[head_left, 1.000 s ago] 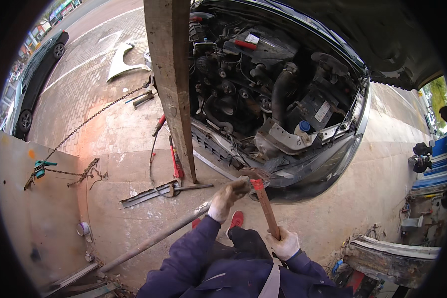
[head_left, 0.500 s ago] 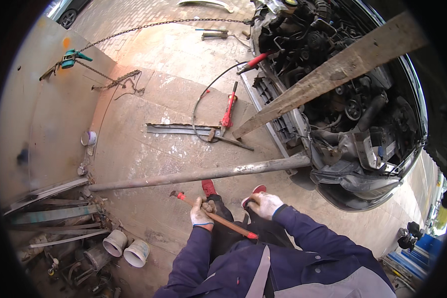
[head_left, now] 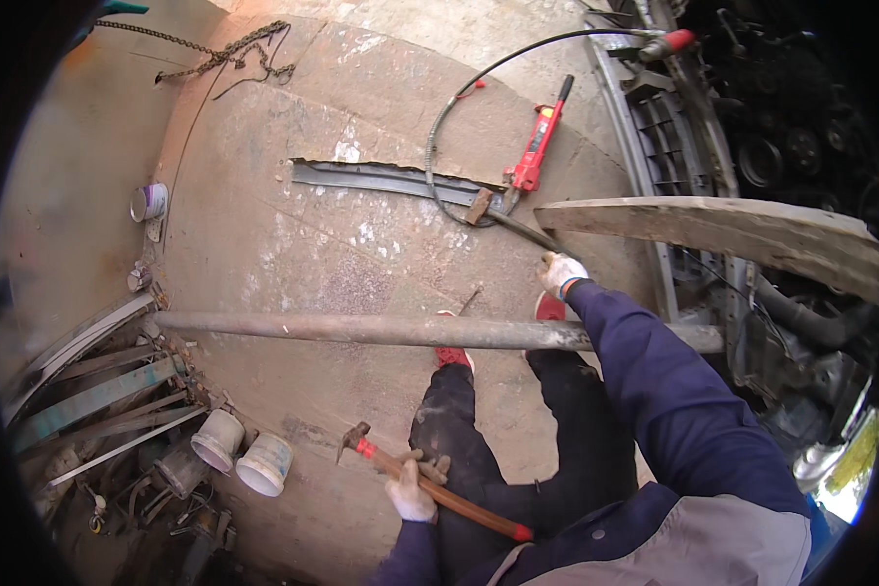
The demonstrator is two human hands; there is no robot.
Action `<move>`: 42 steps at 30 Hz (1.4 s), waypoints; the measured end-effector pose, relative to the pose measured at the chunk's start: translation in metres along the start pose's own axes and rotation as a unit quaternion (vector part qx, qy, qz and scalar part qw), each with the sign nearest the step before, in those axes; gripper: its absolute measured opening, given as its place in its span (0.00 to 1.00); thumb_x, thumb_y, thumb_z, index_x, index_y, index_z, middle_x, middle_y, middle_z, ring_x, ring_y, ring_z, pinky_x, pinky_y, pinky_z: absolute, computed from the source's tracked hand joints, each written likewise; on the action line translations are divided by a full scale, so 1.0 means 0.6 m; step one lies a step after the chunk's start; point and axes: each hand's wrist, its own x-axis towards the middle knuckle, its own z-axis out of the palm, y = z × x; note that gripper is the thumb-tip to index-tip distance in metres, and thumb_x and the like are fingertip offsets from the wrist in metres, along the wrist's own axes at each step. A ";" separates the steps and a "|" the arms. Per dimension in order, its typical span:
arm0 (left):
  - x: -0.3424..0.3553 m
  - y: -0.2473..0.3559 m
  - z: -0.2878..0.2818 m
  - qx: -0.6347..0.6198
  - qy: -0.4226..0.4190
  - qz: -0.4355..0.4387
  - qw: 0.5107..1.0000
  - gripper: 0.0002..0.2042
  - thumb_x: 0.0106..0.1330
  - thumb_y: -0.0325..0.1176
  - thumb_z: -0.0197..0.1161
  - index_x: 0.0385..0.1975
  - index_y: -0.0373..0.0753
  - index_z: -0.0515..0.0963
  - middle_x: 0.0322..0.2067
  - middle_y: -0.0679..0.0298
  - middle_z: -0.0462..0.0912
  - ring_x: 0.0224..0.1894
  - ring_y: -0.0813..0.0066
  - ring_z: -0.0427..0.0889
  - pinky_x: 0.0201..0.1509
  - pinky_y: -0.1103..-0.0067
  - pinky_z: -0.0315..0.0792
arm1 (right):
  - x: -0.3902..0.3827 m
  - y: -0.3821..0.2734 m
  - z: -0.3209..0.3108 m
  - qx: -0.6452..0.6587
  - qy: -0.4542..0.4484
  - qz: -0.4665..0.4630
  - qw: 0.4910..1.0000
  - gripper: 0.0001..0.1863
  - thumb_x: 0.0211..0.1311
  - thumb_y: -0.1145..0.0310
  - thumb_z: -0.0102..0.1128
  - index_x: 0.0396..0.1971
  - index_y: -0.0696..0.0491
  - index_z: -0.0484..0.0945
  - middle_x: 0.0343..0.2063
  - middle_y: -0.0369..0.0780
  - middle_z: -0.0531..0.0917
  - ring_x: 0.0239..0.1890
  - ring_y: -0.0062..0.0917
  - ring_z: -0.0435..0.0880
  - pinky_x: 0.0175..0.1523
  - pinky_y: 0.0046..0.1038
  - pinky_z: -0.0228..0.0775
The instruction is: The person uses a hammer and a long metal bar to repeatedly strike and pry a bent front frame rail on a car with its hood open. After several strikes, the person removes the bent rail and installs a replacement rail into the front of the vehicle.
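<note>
- Hammer (head_left: 469, 512): in left hand (head_left: 412, 494), closed round wooden handle, head forward-left of it.
- Sledgehammer (head_left: 522, 230): handle end at right hand (head_left: 563, 274); gripped or just touched, can't tell.
- Red pump (head_left: 535, 151): beyond right hand.

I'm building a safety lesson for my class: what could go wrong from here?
If lifted, the sledgehammer at the right hand might snag the black hose looping beside its head. The metal pipe crossing by the red shoes could cause a trip. The wooden-handled hammer in the left hand might knock the left leg.
</note>
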 end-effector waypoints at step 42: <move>0.055 0.284 0.230 0.048 -0.039 0.052 0.997 0.12 0.71 0.34 0.62 0.41 0.28 0.73 0.33 0.56 0.79 0.27 0.56 0.84 0.38 0.65 0.89 | -1.199 0.063 -0.392 0.626 0.229 0.262 0.698 0.13 0.71 0.62 0.66 0.44 0.56 0.80 0.20 0.33 0.75 0.15 0.20 0.75 0.17 0.29 0.69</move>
